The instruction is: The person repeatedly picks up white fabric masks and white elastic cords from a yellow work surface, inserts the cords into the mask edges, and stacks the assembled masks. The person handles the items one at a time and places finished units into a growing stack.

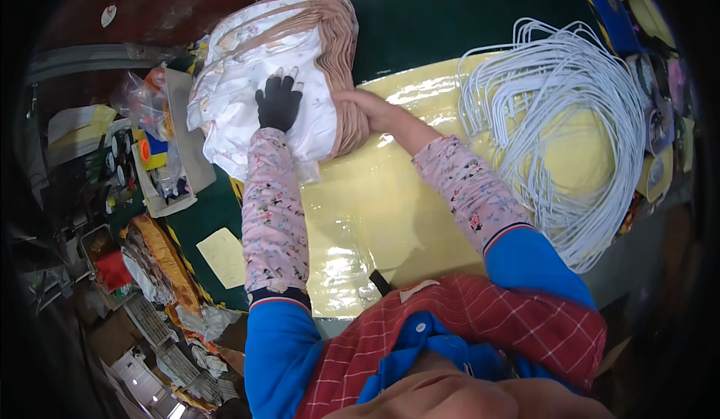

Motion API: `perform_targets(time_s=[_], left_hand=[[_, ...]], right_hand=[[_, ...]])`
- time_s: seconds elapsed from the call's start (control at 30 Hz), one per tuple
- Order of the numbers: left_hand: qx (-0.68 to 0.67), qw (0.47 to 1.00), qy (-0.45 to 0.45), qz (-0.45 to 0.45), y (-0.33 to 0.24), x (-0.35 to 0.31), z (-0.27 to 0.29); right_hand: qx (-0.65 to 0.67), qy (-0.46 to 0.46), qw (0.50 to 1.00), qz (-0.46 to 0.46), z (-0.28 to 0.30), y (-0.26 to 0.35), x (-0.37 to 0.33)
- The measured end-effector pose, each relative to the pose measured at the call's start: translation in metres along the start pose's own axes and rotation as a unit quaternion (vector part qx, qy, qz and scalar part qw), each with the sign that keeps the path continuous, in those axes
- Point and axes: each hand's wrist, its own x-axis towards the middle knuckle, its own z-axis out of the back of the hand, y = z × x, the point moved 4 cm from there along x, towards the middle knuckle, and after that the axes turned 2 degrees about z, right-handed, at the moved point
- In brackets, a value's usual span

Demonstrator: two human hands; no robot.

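Note:
A thick stack of white printed fabric pieces with tan, wavy edges (343, 52) lies at the far left of the table. On its white upper face (225, 112) my left hand (279, 103) rests flat with fingers spread, in a black glove that leaves the fingertips bare. My bare right hand (379, 110) touches the tan right-hand edge of the stack. Its fingers reach onto that edge, stretched out as far as they show; some are hard to make out.
A yellow, shiny sheet (405, 194) covers the dark green table. At the right lies a large looped bundle of white cords (517, 112). An open box (180, 112) with small items stands at the left, near a pale paper piece (223, 258). A blue bin (606, 10) borders the far right.

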Motion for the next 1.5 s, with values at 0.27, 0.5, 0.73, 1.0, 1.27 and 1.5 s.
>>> perform_targets(time_s=[0.27,0.5,0.73,1.0,1.27,1.5], left_hand=[[-0.079,0.996,0.045,-0.002,-0.089,-0.153,0.053],[-0.216,0.97,0.086,0.068,-0.276,-0.276,0.114],[-0.216,0.971,0.103,-0.006,-0.342,-0.289,0.11],[-0.176,0.979,0.085,-0.054,-0.34,-0.28,0.114],[-0.369,0.928,0.024,0.037,-0.391,-0.263,0.169],[-0.503,0.845,0.135,-0.122,-0.525,-0.196,0.199]], right_hand=[[-0.036,-0.076,0.996,-0.011,0.011,-0.13,-0.162],[-0.228,-0.142,0.962,-0.046,0.065,-0.127,-0.345],[-0.608,-0.238,0.756,0.033,0.08,-0.096,-0.425],[-0.563,-0.458,0.629,0.279,0.151,0.104,-0.576],[-0.444,-0.688,0.444,0.364,0.337,0.202,-0.713],[-0.351,-0.72,0.477,0.363,0.328,0.096,-0.722]])
